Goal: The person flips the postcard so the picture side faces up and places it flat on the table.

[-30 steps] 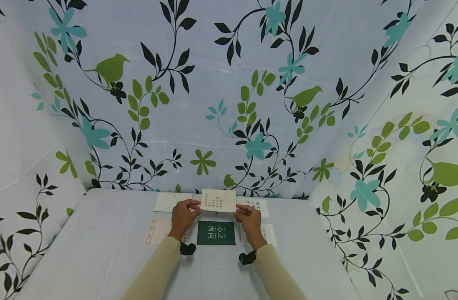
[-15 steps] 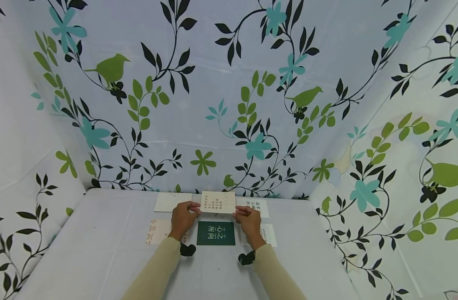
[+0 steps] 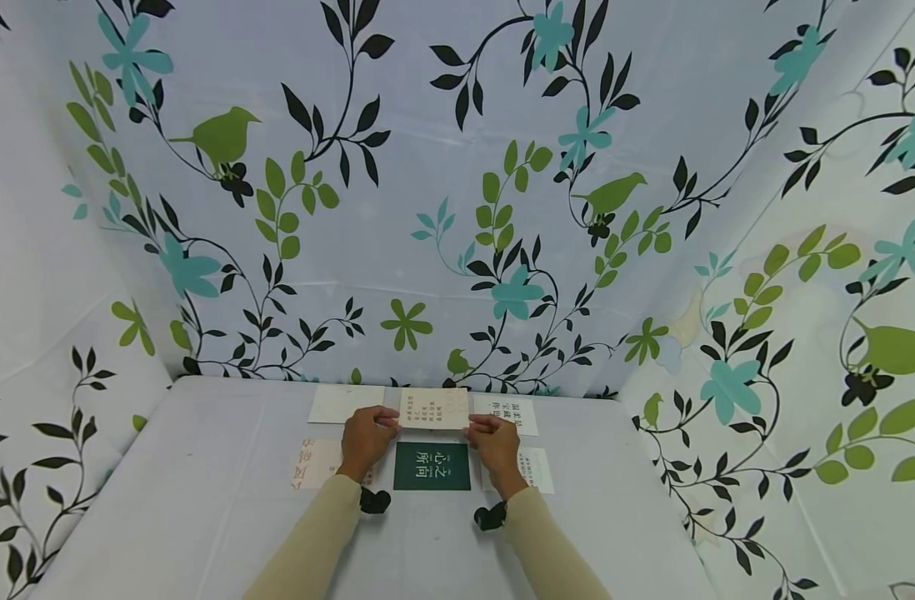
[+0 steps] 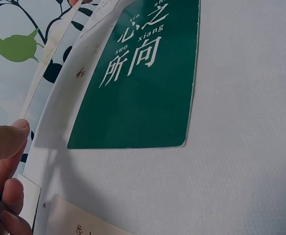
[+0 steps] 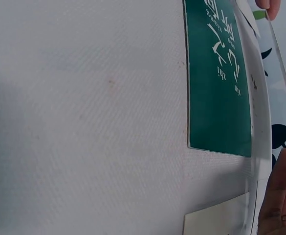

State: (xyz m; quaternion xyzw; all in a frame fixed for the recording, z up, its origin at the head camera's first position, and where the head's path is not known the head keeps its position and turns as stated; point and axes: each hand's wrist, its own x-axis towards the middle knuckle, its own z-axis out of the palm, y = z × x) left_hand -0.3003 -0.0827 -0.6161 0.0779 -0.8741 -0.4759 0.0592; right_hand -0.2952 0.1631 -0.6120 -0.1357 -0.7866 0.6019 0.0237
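A cream card (image 3: 433, 408) printed with small dark characters is pinched at its left edge by my left hand (image 3: 366, 442) and at its right edge by my right hand (image 3: 497, 450). Both wrist views show it nearly edge-on, tilted and raised over the table. Just in front of it lies a dark green card (image 3: 432, 467) with large white characters. My left forearm side overlaps a pale card with orange characters (image 3: 313, 463); my right hand partly covers a white card with dark characters (image 3: 536, 468).
At the back left lies a plain cream card (image 3: 343, 405), and at the back right a white card with bold dark characters (image 3: 512, 410). The white cloth-covered table (image 3: 202, 483) meets a leaf-and-bird patterned curtain (image 3: 427, 250) right behind the cards.
The cream card has come down slightly and toward me, with both hands still pinching its sides. The cards on the table have stayed in place.
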